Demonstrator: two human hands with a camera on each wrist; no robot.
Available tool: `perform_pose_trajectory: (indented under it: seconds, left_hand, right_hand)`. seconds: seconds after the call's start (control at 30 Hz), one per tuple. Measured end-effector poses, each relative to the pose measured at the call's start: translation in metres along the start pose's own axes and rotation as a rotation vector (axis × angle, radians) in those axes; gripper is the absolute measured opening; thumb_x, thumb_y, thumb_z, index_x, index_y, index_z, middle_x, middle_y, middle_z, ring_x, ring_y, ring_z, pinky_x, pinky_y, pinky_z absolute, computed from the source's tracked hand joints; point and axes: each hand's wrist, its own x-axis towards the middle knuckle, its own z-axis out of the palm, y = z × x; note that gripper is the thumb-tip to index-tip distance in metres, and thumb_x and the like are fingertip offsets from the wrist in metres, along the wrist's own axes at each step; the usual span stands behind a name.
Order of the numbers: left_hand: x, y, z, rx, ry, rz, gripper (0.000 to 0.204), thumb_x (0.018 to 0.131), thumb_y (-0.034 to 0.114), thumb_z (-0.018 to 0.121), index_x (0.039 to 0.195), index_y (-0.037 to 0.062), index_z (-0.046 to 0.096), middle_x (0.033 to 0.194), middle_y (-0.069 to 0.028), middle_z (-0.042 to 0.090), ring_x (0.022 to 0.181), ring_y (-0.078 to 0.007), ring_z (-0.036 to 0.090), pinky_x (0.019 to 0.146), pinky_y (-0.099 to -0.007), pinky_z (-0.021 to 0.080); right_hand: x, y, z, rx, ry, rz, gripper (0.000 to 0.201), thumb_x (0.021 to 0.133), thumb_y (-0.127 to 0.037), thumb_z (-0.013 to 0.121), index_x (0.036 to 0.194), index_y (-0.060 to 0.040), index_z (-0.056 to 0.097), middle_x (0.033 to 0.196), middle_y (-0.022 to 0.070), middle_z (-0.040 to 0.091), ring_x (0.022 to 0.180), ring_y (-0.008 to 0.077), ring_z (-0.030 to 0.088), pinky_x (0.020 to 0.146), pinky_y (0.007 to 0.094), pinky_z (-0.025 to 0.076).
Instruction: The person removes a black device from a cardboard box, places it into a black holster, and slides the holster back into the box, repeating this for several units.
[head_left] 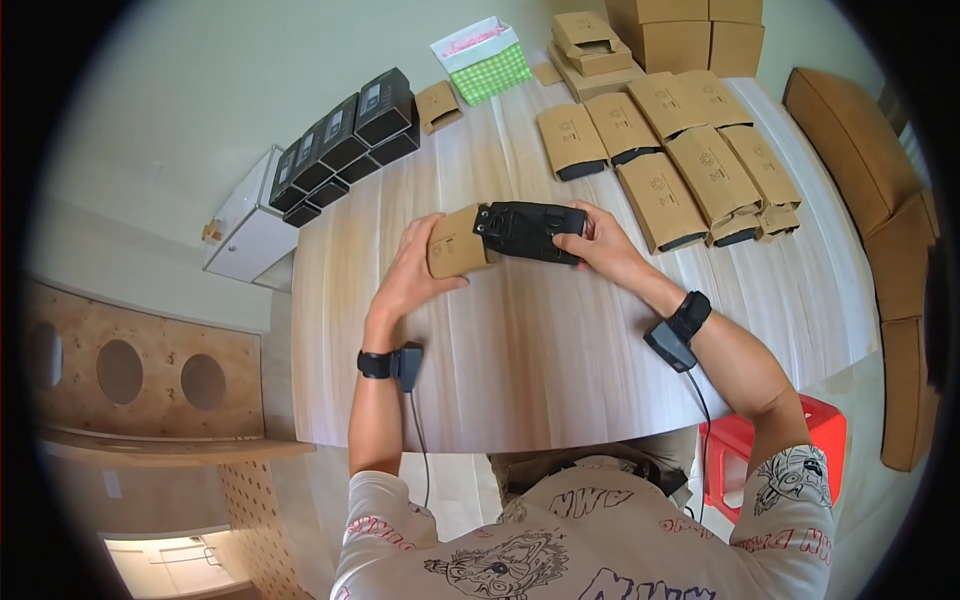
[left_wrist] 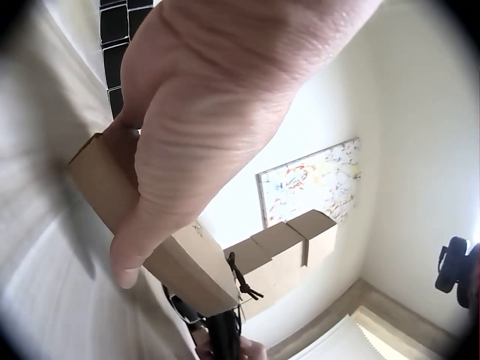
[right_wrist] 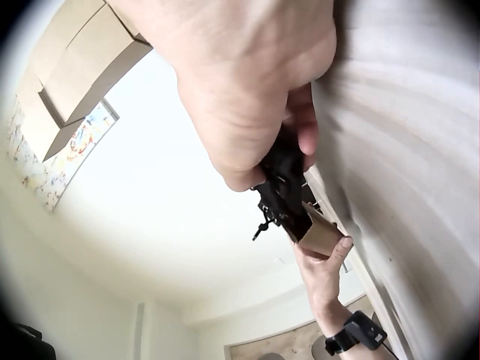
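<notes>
In the head view my left hand point(head_left: 402, 275) grips a small brown cardboard box point(head_left: 455, 250), thumb along its near side and fingers behind it. My right hand point(head_left: 612, 252) holds a flat black case-like item point(head_left: 525, 232) with straps and metal rings by its right end, thumb on top. The item's left end meets the right end of the box, just over the table point(head_left: 480, 370). Seen from the right wrist, the box point(right_wrist: 322, 234) has an open end facing the black item point(right_wrist: 283, 176). A dark cord point(left_wrist: 241, 279) dangles near the box's end in the left wrist view.
Several brown boxes point(head_left: 660, 195) with black contents showing lie at the right. Black boxes point(head_left: 345, 135) are stacked at the back left, near a small brown box point(head_left: 437, 103) and a green checked bag point(head_left: 487, 75). Large cartons point(head_left: 675, 45) stand behind; a red stool point(head_left: 825, 430) is below.
</notes>
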Motion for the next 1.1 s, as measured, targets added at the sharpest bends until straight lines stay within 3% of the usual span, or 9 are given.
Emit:
perform_pose_trajectory:
  seconds: [0.37,0.43,0.57,0.9,1.1]
  left_hand:
    - [-0.035,0.014,0.024,-0.054,0.186,-0.086,0.101,0.064,0.008,0.098,0.151,0.0017,0.048,0.148,-0.0197,0.053,0.141,-0.0408,0.048,0.119,-0.0457,0.043]
    - [-0.035,0.015,0.024,0.002,0.189,-0.034,0.102,0.063,0.007,0.1,0.152,0.0074,0.049,0.149,-0.0166,0.054,0.14,-0.0388,0.051,0.12,-0.0432,0.044]
    - [-0.037,0.017,0.028,-0.01,0.175,0.032,0.101,0.064,0.006,0.099,0.152,0.0071,0.05,0.149,-0.0169,0.054,0.141,-0.0392,0.05,0.12,-0.0435,0.044]
    - [-0.042,0.021,0.017,-0.011,0.204,0.002,0.095,0.065,0.002,0.096,0.149,0.0045,0.051,0.149,-0.0175,0.054,0.14,-0.0403,0.049,0.117,-0.0452,0.045]
    - [-0.047,0.007,0.006,-0.012,0.256,-0.055,0.095,0.066,0.0,0.094,0.151,0.0062,0.051,0.15,-0.0163,0.054,0.142,-0.0381,0.049,0.12,-0.0428,0.043]
  right_hand:
    - [-0.003,-0.016,-0.007,-0.065,-0.122,0.061,0.021,0.096,-0.01,0.064,0.116,-0.0034,0.061,0.082,0.0006,0.067,0.066,0.0077,0.062,0.056,0.0245,0.047]
    - [-0.001,-0.016,-0.009,-0.067,-0.138,0.069,0.023,0.096,-0.01,0.064,0.117,-0.0029,0.061,0.082,0.0002,0.067,0.066,0.0075,0.062,0.056,0.0244,0.047]
    - [-0.003,-0.015,-0.012,-0.109,-0.181,0.076,0.028,0.094,-0.011,0.064,0.121,-0.0024,0.06,0.083,-0.0004,0.065,0.065,0.0069,0.061,0.057,0.0238,0.047]
    - [-0.006,-0.021,-0.007,-0.18,-0.156,0.12,0.033,0.093,-0.011,0.063,0.125,-0.0027,0.059,0.084,-0.0016,0.063,0.066,0.006,0.058,0.058,0.0243,0.046]
    - [-0.006,-0.02,-0.009,-0.034,-0.118,0.073,0.029,0.096,-0.01,0.065,0.123,-0.0011,0.059,0.085,-0.0003,0.064,0.066,0.0068,0.059,0.059,0.025,0.048]
